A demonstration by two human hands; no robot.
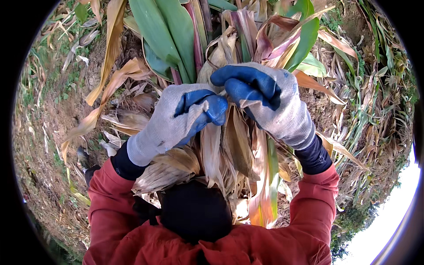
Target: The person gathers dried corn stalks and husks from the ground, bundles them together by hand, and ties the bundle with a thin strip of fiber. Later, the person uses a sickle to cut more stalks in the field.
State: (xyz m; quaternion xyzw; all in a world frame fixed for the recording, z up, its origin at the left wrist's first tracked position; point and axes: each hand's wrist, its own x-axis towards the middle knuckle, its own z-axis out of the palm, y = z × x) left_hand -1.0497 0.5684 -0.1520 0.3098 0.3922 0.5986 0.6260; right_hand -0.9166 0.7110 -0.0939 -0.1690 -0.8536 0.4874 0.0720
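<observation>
Both my hands wear grey knit gloves with blue coated palms and are raised together in front of a corn plant. A dry, pale corn husk [217,61] shows just above and between them, wrapped closely like an ear; whether kernels are inside is hidden. My left hand [193,114] is curled, thumb against fingers, pinching the husk's edge. Close on its right, my right hand [265,96] has its fingers folded over a bit of the same husk. The exact pinch points are covered by the gloves. Withered brown leaves [240,142] hang below the hands.
Broad green leaves [165,36] and reddish stalks [198,36] rise beyond my hands. A long tan leaf [107,56] droops at the left. Bare soil [49,109] with litter lies left; flattened stalks and leaves [367,126] cover the right. A shoe [82,157] shows at lower left.
</observation>
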